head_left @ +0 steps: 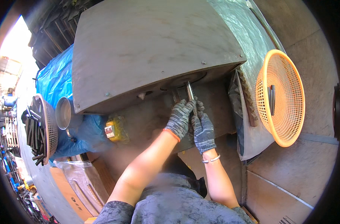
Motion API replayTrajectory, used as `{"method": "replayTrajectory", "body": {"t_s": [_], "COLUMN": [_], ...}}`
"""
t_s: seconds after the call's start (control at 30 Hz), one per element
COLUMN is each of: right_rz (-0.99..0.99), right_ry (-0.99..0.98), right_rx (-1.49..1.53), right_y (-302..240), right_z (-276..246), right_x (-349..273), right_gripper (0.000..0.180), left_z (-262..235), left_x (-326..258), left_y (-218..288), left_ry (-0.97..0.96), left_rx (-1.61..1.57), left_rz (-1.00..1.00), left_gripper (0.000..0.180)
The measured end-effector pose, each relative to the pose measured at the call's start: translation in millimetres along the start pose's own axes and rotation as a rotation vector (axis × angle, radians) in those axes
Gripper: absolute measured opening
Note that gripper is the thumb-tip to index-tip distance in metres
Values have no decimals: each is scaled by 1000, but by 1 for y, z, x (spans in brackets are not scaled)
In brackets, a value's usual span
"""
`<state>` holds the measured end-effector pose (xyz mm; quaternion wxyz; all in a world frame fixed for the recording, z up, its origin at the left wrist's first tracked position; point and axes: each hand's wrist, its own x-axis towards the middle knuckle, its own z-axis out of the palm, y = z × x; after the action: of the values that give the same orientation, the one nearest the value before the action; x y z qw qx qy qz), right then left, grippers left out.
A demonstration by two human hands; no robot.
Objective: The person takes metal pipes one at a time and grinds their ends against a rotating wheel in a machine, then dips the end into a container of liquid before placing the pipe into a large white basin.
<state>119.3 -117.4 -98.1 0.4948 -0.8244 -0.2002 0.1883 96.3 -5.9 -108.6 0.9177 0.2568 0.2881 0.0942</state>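
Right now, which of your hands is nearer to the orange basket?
Right. The right hand is on the side toward the orange basket, gripping the metal rod; the left hand sits beside it, farther away.

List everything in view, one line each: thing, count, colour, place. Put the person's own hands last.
metal bar: one, grey, under the cover's front edge, held by both hands
machine cover: one, grey-brown, upper centre
orange basket: one, on the right, with a few dark bars inside
pale basket: one, on the left, full of dark bars
metal bowl: one, silver, beside the pale basket
blue sheet: one, left of the cover
yellow switch box: one, below the cover's left corner
bracelet: one, silver, right wrist
left hand: grey glove, gripping the bar
right hand: grey glove, gripping the bar lower down
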Motion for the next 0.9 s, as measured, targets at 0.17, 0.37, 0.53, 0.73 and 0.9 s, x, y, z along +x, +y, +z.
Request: {"method": "replayTrajectory", "body": {"t_s": [0.17, 0.37, 0.53, 0.73, 0.9], "right_rz": [-76, -38, -49, 217, 226], "right_ry": [-9, -30, -24, -125, -115], "right_rx": [60, -2, 180, 567, 712], "right_y": [2, -4, 7, 24, 23], "right_z": [6, 10, 19, 22, 23], "right_x": [14, 27, 28, 34, 36], "right_gripper": [40, 40, 41, 40, 37], "left_z": [-1, -6, -4, -3, 0], "left_x": [9, 23, 22, 23, 25], "left_y": [6, 6, 10, 12, 11], "left_ry": [91, 96, 119, 123, 169], "left_rx": [89, 39, 95, 63, 46], "left_rz": [40, 69, 77, 48, 76], "left_gripper": [18, 18, 19, 19, 18]}}
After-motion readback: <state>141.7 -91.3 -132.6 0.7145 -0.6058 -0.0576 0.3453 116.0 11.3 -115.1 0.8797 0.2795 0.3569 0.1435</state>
